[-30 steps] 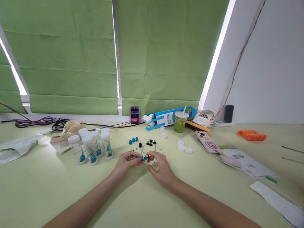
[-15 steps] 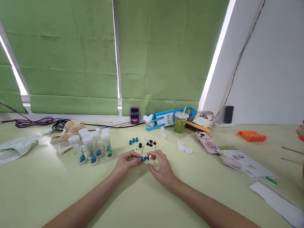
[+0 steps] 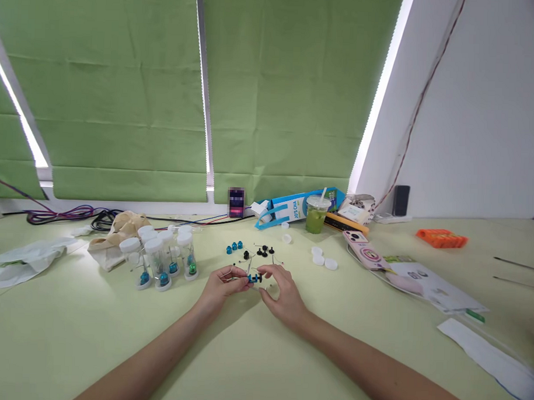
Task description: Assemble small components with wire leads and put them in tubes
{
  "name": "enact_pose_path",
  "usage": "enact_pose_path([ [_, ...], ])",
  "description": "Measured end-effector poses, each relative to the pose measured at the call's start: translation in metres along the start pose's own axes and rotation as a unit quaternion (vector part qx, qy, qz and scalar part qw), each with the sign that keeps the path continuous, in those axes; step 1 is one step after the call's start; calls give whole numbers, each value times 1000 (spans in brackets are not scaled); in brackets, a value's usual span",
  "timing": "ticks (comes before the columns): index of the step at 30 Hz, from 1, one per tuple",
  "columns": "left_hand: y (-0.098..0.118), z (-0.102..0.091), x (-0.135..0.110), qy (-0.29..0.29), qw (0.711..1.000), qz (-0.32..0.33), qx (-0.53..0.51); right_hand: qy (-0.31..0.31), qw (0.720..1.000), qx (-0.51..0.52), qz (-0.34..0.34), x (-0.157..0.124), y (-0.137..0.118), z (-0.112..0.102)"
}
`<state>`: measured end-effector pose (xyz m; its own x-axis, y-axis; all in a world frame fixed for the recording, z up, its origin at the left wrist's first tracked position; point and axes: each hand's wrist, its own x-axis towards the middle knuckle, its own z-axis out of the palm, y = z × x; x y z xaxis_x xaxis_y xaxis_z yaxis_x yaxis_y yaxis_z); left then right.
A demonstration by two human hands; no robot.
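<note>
Co-worker's hand at right edge gone from view since earlier frame; our hands barely shifted. Our left hand [image 3: 222, 287] and right hand [image 3: 285, 295] met over pale green table [image 3: 113, 334]. Fingertips of both were pinched tight on small blue-and-black part [image 3: 254, 278], held between them. Thin wires stuck out by left fingers; we could not tell what they joined. Loose blue caps [image 3: 234, 245] and black pieces [image 3: 263, 251] lay just beyond hands. White-capped vials [image 3: 160, 257] stood to left. White lids [image 3: 324, 260] lay to right, pink phone [image 3: 365, 250] farther right.
</note>
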<state>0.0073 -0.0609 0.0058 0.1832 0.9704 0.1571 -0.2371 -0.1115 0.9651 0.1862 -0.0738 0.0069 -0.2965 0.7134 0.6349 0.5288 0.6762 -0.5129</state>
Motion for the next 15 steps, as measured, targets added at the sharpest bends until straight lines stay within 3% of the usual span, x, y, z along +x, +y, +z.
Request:
enact_pose_path([
  [15, 2, -1, 0, -4, 1000, -9, 3, -9, 1000, -5, 8, -2, 3, 3],
])
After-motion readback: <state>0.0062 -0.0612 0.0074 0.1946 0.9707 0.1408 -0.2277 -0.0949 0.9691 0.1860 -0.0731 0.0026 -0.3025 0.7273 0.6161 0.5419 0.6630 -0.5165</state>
